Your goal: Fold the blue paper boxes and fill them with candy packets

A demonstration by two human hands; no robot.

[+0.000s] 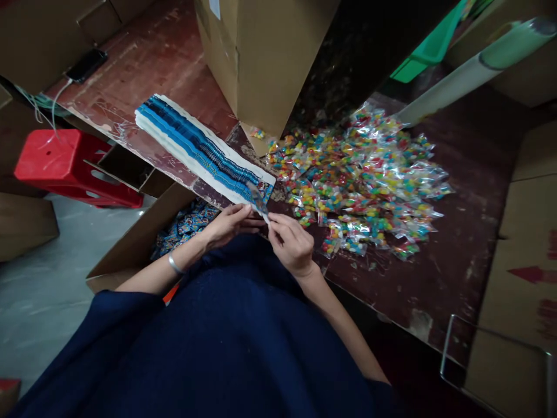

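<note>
A small flat blue-and-grey packet (260,203), blurred, is held up at the near end of a long fanned row of blue-and-white printed packets (200,148). My right hand (292,241) pinches its lower edge between thumb and fingers. From the other side, my left hand (230,225) is closed at the same packet, thumb above and fingers beneath; exactly how they grip is partly hidden. Just right of the hands lies a large heap of clear bags of colourful candies (361,180). Whether the held packet contains anything cannot be seen.
Below the table (435,273) edge at left, an open carton (130,247) holds many blue packets (185,228). A tall cardboard box (278,58) stands behind the heap. A red stool (52,159), a phone (87,65) and a white tube (461,78) are farther off.
</note>
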